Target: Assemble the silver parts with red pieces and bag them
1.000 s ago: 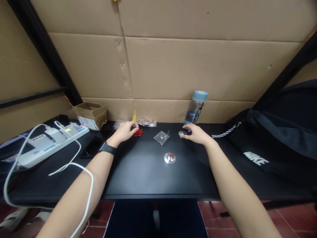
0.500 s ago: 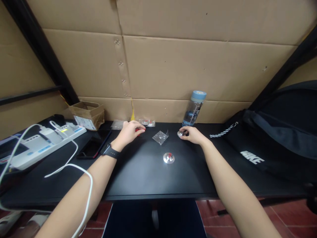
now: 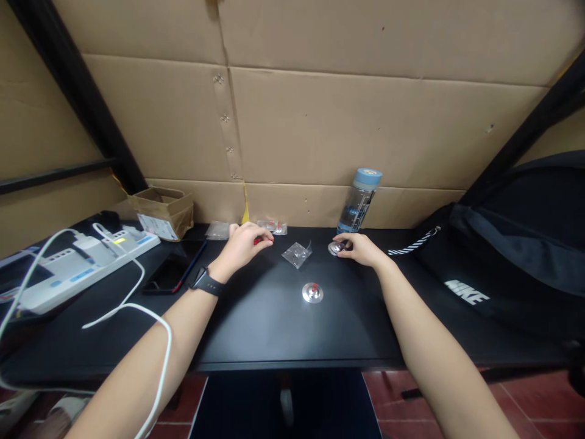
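At the far side of the black table (image 3: 274, 329), the left hand (image 3: 244, 244) pinched a red cord (image 3: 264, 241), mostly hidden by its fingers. To the right, the right hand (image 3: 361, 249) gripped a metal disc (image 3: 336, 247) by its edge, partly covered. The backpack (image 3: 512, 244) was cut off.

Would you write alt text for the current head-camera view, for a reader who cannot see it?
Over a black table, the left hand pinches something red and the right hand holds a metal disc. Nearer the camera lies a second disc with a red part; a blue-capped bottle stands behind.
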The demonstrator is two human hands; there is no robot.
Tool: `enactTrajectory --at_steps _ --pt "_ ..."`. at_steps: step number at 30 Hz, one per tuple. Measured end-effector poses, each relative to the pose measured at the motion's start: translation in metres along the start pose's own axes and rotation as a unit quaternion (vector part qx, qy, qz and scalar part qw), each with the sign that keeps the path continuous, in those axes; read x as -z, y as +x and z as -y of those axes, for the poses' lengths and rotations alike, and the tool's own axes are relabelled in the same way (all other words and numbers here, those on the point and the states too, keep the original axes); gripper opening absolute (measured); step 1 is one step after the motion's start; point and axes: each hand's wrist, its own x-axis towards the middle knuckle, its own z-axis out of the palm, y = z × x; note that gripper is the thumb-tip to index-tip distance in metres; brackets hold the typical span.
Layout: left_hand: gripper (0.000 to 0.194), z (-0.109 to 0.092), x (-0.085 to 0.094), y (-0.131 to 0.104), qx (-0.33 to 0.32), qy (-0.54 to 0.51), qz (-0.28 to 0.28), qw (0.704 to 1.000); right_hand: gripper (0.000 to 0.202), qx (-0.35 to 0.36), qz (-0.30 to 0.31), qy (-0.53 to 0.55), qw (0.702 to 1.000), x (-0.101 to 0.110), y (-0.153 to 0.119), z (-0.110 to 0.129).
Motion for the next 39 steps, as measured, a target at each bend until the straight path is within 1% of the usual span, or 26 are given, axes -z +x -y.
enactTrajectory --at_steps 5,8,11,14,16,19,22,25,28,31,33,36,39 --pt "0.013 -0.011 0.003 0.0 0.005 -0.006 -0.013 1.0 0.044 0.017 -0.042 0.022 0.999 0.001 0.001 0.002" --pt "0.016 -0.021 0.004 -0.001 0.001 -0.008 -0.018 1.0 0.043 0.04 -0.088 0.052 0.994 0.002 0.0 0.013" --pt "0.018 -0.032 0.002 -0.003 -0.008 -0.015 -0.024 1.0 0.043 0.083 -0.126 0.091 0.984 0.003 -0.004 0.036" --pt "0.017 -0.04 0.0 -0.004 -0.016 -0.033 -0.038 0.999 0.04 0.134 -0.122 0.141 0.973 0.0 -0.008 0.066" --pt "0.015 -0.045 -0.002 -0.005 -0.018 -0.054 -0.046 0.997 0.042 0.156 -0.12 0.176 0.964 -0.004 -0.011 0.085" --pt "0.013 -0.051 -0.006 -0.005 -0.012 -0.111 -0.046 0.993 0.045 0.156 -0.12 0.217 0.956 -0.013 -0.015 0.105" --pt "0.013 -0.056 -0.011 -0.006 0.0 -0.201 -0.054 0.978 0.048 0.152 -0.12 0.264 0.945 -0.023 -0.017 0.117" --pt "0.014 -0.062 -0.016 -0.006 0.009 -0.276 -0.058 0.959 0.049 0.164 -0.107 0.314 0.929 -0.031 -0.018 0.126" --pt "0.014 -0.066 -0.019 -0.006 0.023 -0.319 -0.063 0.945 0.05 0.173 -0.084 0.355 0.915 -0.035 -0.02 0.131" --pt "0.013 -0.068 -0.021 -0.007 0.044 -0.351 -0.068 0.933 0.05 0.172 -0.073 0.376 0.908 -0.037 -0.021 0.134" --pt "0.013 -0.068 -0.022 -0.007 0.05 -0.36 -0.066 0.929 0.05 0.171 -0.072 0.386 0.903 -0.038 -0.021 0.134" --pt "0.012 -0.068 -0.023 -0.008 0.051 -0.352 -0.065 0.932 0.05 0.167 -0.073 0.397 0.9 -0.038 -0.021 0.134" --pt "0.011 -0.069 -0.023 -0.009 0.059 -0.341 -0.078 0.935 0.05 0.165 -0.073 0.396 0.901 -0.038 -0.021 0.135"
